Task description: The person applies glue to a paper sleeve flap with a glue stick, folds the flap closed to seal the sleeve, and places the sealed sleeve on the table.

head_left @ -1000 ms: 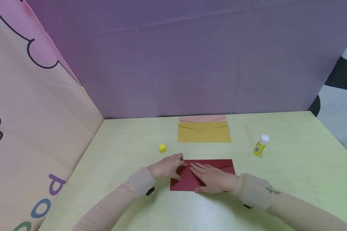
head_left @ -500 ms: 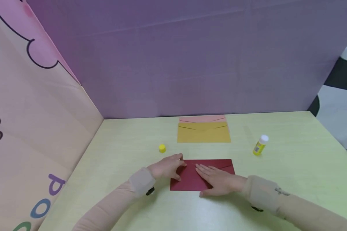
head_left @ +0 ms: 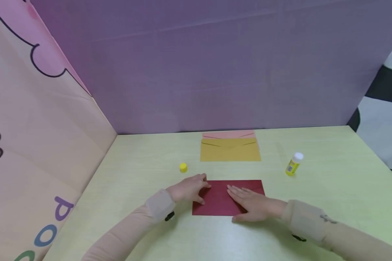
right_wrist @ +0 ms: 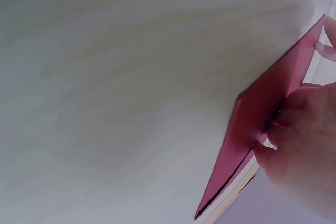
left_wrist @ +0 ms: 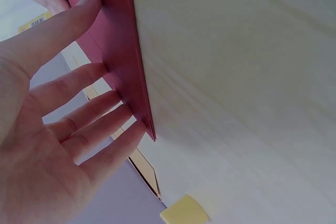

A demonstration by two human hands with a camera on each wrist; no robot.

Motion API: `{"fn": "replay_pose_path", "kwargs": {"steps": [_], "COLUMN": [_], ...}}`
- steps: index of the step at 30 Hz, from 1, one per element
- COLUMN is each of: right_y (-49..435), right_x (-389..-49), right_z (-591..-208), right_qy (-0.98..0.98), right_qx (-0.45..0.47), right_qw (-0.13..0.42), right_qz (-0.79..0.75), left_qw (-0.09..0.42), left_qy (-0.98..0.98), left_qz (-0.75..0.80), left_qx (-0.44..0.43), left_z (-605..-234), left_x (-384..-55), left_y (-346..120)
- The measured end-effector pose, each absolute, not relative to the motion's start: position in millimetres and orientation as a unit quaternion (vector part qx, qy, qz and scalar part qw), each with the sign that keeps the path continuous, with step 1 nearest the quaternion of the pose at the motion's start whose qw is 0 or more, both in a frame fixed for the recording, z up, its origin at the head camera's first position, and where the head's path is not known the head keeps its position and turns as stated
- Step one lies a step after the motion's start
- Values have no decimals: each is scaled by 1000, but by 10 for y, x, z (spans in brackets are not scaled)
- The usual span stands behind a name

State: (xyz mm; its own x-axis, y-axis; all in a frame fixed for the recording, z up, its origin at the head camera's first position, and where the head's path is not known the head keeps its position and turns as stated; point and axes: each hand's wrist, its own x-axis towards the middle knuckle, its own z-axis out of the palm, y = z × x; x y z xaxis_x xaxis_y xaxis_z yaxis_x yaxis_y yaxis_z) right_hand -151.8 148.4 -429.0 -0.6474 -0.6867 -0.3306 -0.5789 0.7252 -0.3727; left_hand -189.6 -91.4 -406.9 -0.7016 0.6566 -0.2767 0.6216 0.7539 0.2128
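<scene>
A dark red envelope point(head_left: 215, 204) lies on the table with its flap folded down along the far side. At its left end, the left hand point(head_left: 188, 189) rests its fingertips and thumb on the paper, fingers spread, as the left wrist view shows on the red envelope point(left_wrist: 121, 35). The right hand point(head_left: 254, 206) lies with fingers extended across the right half, covering part of the flap line, its thumb by the near edge. In the right wrist view, fingertips touch the red envelope point(right_wrist: 260, 111) along the flap edge.
A mustard yellow envelope point(head_left: 230, 152) overlaps a pink envelope point(head_left: 228, 134) at the back of the table. A yellow glue stick point(head_left: 293, 166) with a white end stands at the right. A small yellow cap point(head_left: 183, 167) sits beyond the left hand. A purple backdrop point(head_left: 196, 72) rises behind.
The right hand has slid to the right across the red envelope, uncovering more of its middle. The left hand and the envelope have stayed put.
</scene>
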Motion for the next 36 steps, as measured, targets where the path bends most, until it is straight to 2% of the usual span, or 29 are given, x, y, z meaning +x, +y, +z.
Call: {"fn": "replay_pose_path", "kwargs": {"steps": [15, 31, 36], "right_y": [1728, 1896, 1924], "right_x": [-1515, -1535, -1546], "right_z": [-4258, -4274, -4266], "right_qy": [902, 908, 907], "right_qx": [-349, -350, -338], "right_qw": [205, 179, 187], "right_qz": [-148, -147, -167], "left_qw": [156, 170, 168], "left_qy": [916, 921, 922], "left_qz": [57, 59, 59], "left_qx": [365, 346, 345], "left_z": [-4069, -4058, -4052], "left_x": [-1891, -1871, -1856], "left_y": [-943, -929, -938]}}
